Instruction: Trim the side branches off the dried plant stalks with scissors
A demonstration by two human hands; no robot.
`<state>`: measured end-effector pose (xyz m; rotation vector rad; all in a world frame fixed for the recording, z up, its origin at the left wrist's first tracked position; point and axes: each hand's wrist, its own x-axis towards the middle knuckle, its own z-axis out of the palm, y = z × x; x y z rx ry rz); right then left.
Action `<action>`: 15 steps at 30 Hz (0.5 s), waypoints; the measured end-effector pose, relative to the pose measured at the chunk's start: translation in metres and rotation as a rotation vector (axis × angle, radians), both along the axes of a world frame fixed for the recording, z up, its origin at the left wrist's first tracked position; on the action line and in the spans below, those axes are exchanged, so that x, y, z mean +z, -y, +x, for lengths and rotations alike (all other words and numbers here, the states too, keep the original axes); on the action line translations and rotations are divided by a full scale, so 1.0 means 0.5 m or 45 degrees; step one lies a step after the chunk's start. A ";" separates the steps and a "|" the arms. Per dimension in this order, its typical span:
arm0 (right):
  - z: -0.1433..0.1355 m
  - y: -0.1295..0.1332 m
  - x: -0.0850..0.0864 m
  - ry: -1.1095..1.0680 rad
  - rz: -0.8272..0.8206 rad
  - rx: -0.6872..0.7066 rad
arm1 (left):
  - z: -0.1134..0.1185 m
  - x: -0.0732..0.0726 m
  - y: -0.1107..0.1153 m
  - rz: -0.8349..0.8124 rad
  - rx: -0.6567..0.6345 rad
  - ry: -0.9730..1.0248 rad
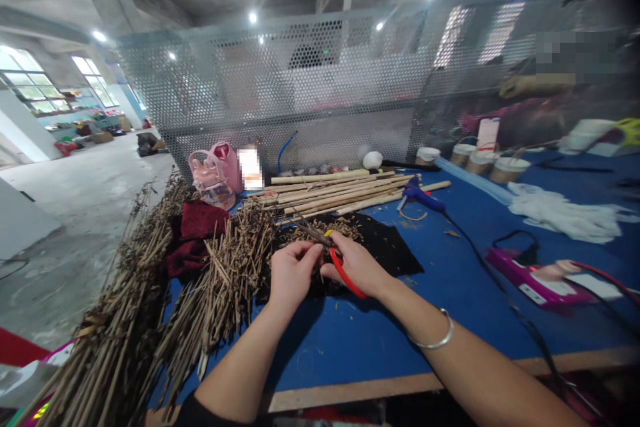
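My right hand (361, 268) is wrapped round a pair of scissors (346, 275) with red and yellow handles; the blades point up and to the left. Close beside it, my left hand (294, 275) is closed in a pinch, thumb against fingers, and what it holds is too small to make out. Both hands are over a black cloth (393, 247) strewn with small dry plant bits (345, 230). Left of my left hand lies a heap of dried brown stems (220, 287) with shrivelled heads.
A larger bundle of dried stalks (107, 327) hangs over the table's left side, near a dark red cloth (203, 220). Pale sticks (345, 193) lie behind the hands. To the right are a blue glue gun (420, 197), its cable, a purple power strip (540, 283) and white gloves (570, 210).
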<state>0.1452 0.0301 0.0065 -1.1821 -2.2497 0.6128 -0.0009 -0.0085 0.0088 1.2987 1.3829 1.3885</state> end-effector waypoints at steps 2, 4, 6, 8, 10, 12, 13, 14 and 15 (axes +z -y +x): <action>0.001 -0.003 -0.007 -0.028 -0.053 0.008 | 0.000 0.002 0.000 -0.021 -0.002 0.037; 0.003 -0.006 -0.012 -0.044 -0.087 0.009 | -0.001 0.004 -0.001 -0.047 0.004 0.080; 0.005 -0.008 -0.011 -0.036 -0.089 -0.010 | -0.002 0.005 -0.002 -0.065 0.021 0.106; 0.006 -0.007 -0.005 0.001 -0.072 -0.026 | -0.003 0.004 -0.003 -0.073 0.036 0.108; 0.006 -0.004 0.003 0.036 -0.038 -0.023 | -0.004 0.001 -0.004 -0.072 0.052 0.088; 0.005 0.000 0.008 0.045 -0.012 -0.009 | -0.005 -0.002 -0.005 -0.065 0.054 0.057; 0.005 0.001 0.010 0.040 -0.005 -0.008 | -0.005 -0.003 -0.005 -0.063 0.047 0.047; 0.004 0.002 0.010 0.035 -0.008 -0.010 | -0.005 -0.003 -0.005 -0.061 0.036 0.044; 0.004 0.002 0.009 0.028 -0.019 -0.011 | -0.005 -0.003 -0.005 -0.061 0.027 0.049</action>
